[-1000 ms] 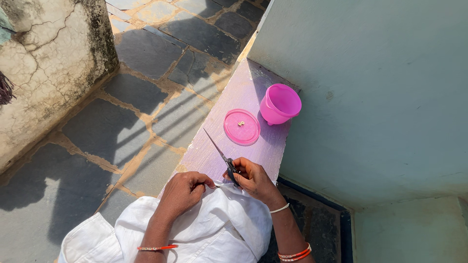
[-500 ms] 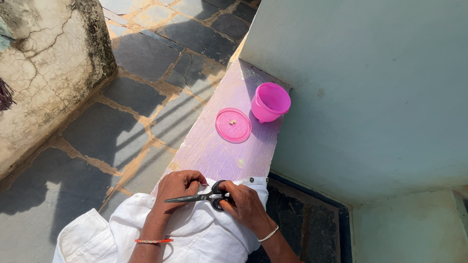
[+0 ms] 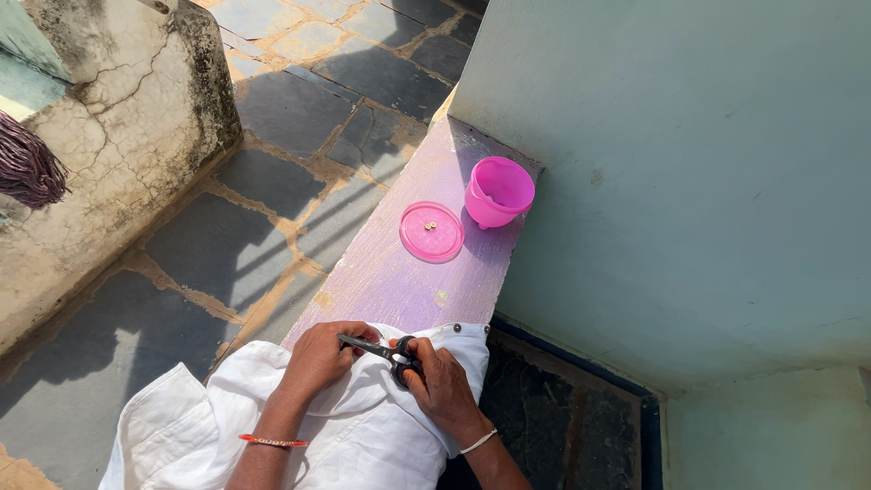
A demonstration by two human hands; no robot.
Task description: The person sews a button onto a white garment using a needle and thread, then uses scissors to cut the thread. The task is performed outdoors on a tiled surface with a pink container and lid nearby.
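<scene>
A white garment [image 3: 363, 426] with dark buttons lies over the near end of a purple ledge [image 3: 399, 281] and across my lap. My right hand [image 3: 440, 381] grips black-handled scissors [image 3: 386, 349], whose blades point left at the fabric. My left hand [image 3: 322, 356] pinches the cloth right at the blade tips. Farther along the ledge lies a pink lid [image 3: 432, 232] with two small gold pieces on it. A pink cup [image 3: 498, 192] stands beside the lid, against the wall.
A pale green wall [image 3: 689, 181] rises right of the ledge. Stone paving [image 3: 272, 163] spreads to the left, bounded by a cracked low wall [image 3: 109, 136]. A dark recess [image 3: 562, 417] lies below the ledge at right.
The scissors swung down from pointing up the ledge to lying level across the fabric. Both hands drew together over the garment's edge, and the view shifted slightly.
</scene>
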